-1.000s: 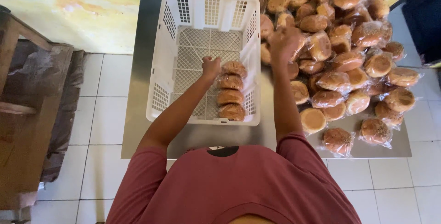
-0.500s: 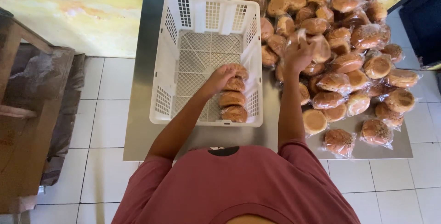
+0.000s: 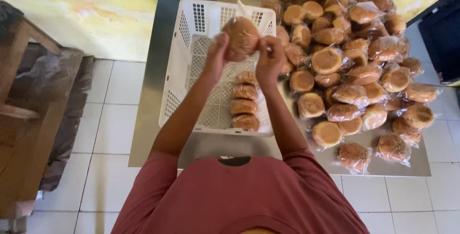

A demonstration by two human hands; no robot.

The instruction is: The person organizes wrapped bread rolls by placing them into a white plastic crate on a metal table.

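Grey metal table [image 3: 158, 119] stands on a white tiled floor [image 3: 110, 119], carrying a white slotted plastic crate [image 3: 191, 56] on its left part and, just beside it on the right, a loose heap of clear-bagged round buns [image 3: 354, 71], within easy reach of the right arm. Inside the crate, a short row of four wrapped buns [image 3: 244, 107] lies along the right wall, stacked edge to edge, apparently to pack tight. Above that row the left hand [image 3: 216, 56] and right hand [image 3: 269, 60] pinch one bagged bun [image 3: 241, 37] between them from either side, fingers closed on its wrapper, held up over the crate's middle.
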